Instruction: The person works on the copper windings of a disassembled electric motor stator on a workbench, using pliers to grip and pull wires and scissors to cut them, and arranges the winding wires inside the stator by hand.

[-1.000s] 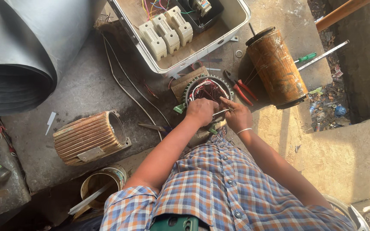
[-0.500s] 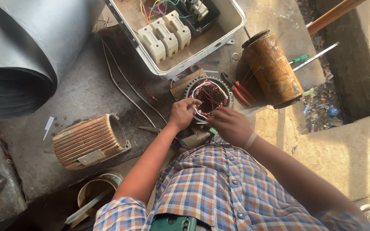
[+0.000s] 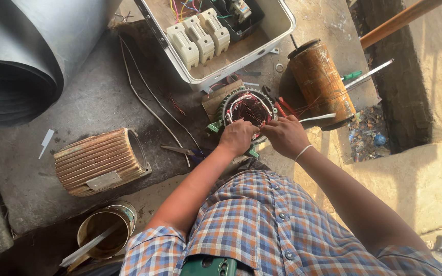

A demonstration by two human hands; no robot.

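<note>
A round motor stator [image 3: 248, 106] with copper windings and red and white wires stands on the ground in front of me. My left hand [image 3: 236, 137] rests closed on its near rim, fingers curled over the winding wires. My right hand [image 3: 284, 134], with a pale band at the wrist, pinches at the rim beside it; a thin white strip [image 3: 317, 118] sticks out to the right of its fingers. The two hands almost touch. What the fingertips grip is hidden behind the knuckles.
A ribbed metal motor housing [image 3: 100, 161] lies at the left. A white electrical box [image 3: 216, 41] with switch blocks sits behind the stator. A rusty can [image 3: 321, 84] stands to the right, scissors [image 3: 185, 151] lie near my left forearm, and a tin [image 3: 106, 232] sits at bottom left.
Both hands have come closer together at the stator's near rim; the right hand moved up from below the stator to its edge. The view has shifted slightly.
</note>
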